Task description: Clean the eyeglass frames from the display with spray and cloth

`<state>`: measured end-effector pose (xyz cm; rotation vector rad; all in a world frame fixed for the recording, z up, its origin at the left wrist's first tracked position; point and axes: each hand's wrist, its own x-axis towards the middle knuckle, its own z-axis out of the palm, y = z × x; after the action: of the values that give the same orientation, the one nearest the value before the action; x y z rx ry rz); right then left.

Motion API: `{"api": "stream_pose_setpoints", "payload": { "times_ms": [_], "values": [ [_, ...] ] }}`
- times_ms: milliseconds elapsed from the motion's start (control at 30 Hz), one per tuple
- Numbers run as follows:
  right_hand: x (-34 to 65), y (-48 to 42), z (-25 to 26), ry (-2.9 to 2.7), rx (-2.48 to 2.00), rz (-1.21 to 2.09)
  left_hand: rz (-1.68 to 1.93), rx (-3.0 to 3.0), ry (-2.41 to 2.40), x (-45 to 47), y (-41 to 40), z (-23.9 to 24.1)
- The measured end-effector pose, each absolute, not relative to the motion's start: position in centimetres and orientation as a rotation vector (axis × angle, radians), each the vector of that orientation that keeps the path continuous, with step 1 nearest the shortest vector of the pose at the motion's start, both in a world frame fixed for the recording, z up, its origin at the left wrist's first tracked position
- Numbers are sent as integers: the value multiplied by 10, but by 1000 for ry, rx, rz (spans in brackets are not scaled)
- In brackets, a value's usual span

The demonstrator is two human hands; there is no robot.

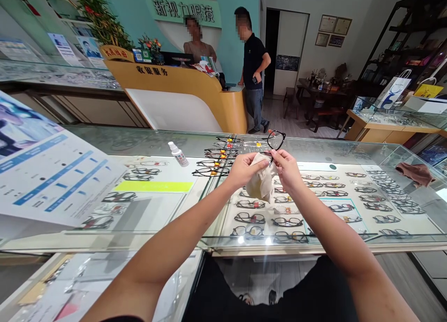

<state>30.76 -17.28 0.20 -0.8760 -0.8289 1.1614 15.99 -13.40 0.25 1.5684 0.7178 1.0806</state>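
Observation:
In the head view, both my hands meet above the glass display case. My left hand [243, 169] is closed on a pale cloth [261, 178], which hangs down between my hands. Pinched in my right hand [287, 167] is a pair of dark-framed eyeglasses [275, 139], one lens rim sticking up above the fingers. Part of the frame is hidden by the cloth and fingers. Left of my hands, a row of eyeglasses [213, 171] with orange tags lies on the glass top. A small white spray bottle [178, 154] stands farther left.
Under the glass of the display case [349, 240] lie several rows of eyeglasses. A large printed card [52, 173] stands at the left. A brown cloth [415, 174] lies at the right end. Beyond, two people are at a yellow counter [188, 86], one behind it, one beside it.

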Motion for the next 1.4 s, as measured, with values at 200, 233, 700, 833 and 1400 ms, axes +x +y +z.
{"api": "stream_pose_setpoints", "payload": {
  "times_ms": [200, 233, 700, 833, 1400],
  "values": [
    [305, -172, -4, -919, -875, 1145, 1175, 1573, 794, 161, -138, 2],
    [304, -172, -5, -930, -875, 1141, 1196, 1572, 802, 161, -138, 2],
    [325, -166, 3, -1169, -930, 908, 1130, 1542, 736, 161, -121, -9],
    [334, -166, 7, -1423, -964, 839, 1130, 1498, 745, 157, -115, -7],
    [332, -169, 10, -1482, -962, 907, 966, 1421, 535, 145, -111, 5]
  ]
}}
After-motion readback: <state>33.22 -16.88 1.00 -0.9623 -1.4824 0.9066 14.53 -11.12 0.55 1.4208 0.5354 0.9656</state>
